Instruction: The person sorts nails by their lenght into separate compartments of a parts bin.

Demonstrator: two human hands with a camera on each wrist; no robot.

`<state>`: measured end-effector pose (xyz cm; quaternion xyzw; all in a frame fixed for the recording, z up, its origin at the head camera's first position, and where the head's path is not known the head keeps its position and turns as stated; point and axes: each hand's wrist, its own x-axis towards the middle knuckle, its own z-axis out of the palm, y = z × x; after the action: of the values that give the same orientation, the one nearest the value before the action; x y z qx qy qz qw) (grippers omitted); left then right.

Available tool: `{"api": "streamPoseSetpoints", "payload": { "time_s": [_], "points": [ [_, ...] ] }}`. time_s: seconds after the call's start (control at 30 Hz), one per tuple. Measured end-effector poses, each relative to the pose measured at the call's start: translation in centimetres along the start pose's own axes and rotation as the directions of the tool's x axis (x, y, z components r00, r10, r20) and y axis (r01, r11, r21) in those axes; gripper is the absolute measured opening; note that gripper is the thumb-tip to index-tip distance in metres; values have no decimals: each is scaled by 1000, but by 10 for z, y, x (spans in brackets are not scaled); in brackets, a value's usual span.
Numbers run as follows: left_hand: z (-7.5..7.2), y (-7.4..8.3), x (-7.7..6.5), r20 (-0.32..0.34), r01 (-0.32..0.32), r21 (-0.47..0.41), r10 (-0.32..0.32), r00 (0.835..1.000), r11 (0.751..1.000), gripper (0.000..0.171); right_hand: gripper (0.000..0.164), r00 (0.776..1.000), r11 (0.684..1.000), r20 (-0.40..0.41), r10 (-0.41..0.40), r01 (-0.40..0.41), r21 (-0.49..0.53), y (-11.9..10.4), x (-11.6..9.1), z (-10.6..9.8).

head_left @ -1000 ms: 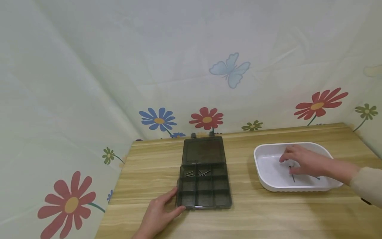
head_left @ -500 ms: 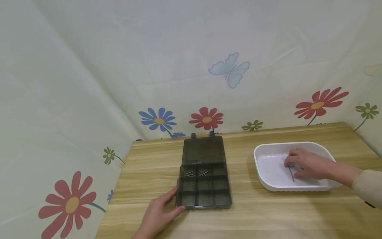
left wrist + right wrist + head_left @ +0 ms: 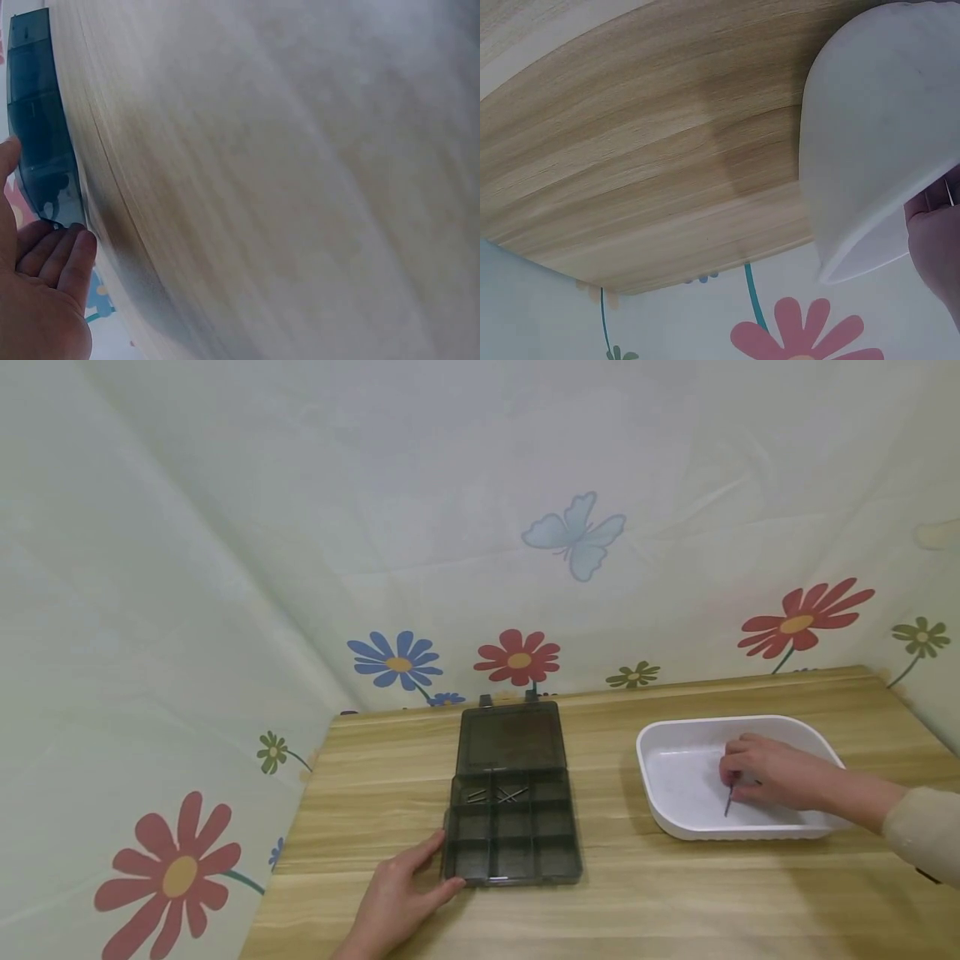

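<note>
My right hand (image 3: 780,772) is inside the white tray (image 3: 675,789), pinching a thin, dark metal nail (image 3: 728,802) that points down toward the tray floor. In the right wrist view, the curled fingers and a shiny sliver of the nail (image 3: 950,192) show past the tray wall. A dark see-through compartment box (image 3: 513,839) lies with its lid (image 3: 512,739) folded back. Two of its far compartments hold several thin nails (image 3: 512,795). My left hand (image 3: 397,893) touches the box's near left corner, its thumb and forefinger extended; the left wrist view shows its fingers (image 3: 64,255) beside the box edge.
The wooden table (image 3: 615,910) ends at a flower-printed cloth (image 3: 450,543) behind and to the left. The box's lid reaches close to the back edge. The tray's raised walls surround my right hand, and a strip of table separates tray and box.
In the tray, my right thumb and fingers have closed together on the nail, which has swung to a different slant. My left hand and the box have stayed put.
</note>
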<state>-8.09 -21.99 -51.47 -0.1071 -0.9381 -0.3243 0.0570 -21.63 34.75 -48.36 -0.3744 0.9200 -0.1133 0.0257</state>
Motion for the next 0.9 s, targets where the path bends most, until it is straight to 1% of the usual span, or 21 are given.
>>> {"api": "streamPoseSetpoints", "payload": {
  "time_s": [0.2, 0.33, 0.53, 0.73, 0.8, 0.9],
  "points": [
    [0, -1, -1, -2, -4, 2, 4, 1000, 1000, 71, 28, 999, 999, -27, -45, 44, -21, 1, 1, 4],
    [1, -1, -1, -6, -11, 14, 11, 1000, 1000, 70, 29, 998, 998, -25, -50, 49, -33, 0, 1, 6],
    [1, -1, -1, -23, -29, 31, 29, 999, 999, 69, 29, 996, 995, -27, -80, 78, -62, -2, 1, 7],
    [1, -1, -1, -38, -47, 42, 49, 998, 998, 68, 25, 999, 997, 19, -28, 30, -76, -7, 2, 7],
    [1, -1, -1, -39, -52, 39, 54, 998, 998, 68, 25, 999, 997, 21, -24, 26, -77, -7, 2, 7],
    [1, -1, -1, -34, -41, 34, 43, 999, 999, 68, 25, 1000, 997, 18, -20, 21, -78, -8, 2, 7]
  ]
}}
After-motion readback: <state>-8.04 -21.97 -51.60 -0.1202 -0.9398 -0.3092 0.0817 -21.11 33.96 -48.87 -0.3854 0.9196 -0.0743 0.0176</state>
